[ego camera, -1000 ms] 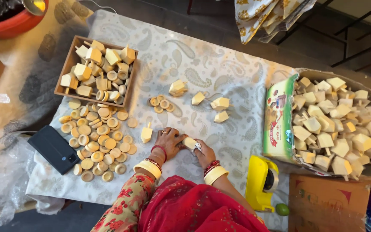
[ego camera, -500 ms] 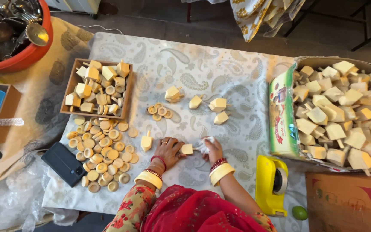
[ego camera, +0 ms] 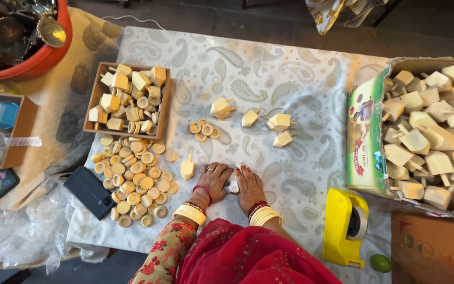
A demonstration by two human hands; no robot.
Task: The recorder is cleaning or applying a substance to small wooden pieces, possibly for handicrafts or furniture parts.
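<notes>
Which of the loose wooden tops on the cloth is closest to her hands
The pale wooden spinning top standing alone, stem up, just beside the left hand. The four other loose tops lie farther up the patterned cloth, beyond the small cluster of rings.

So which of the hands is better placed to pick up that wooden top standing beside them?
Probably the left hand: the upright wooden top stands just off its outer side, while the right hand lies farther away and would have to cross over.
</notes>
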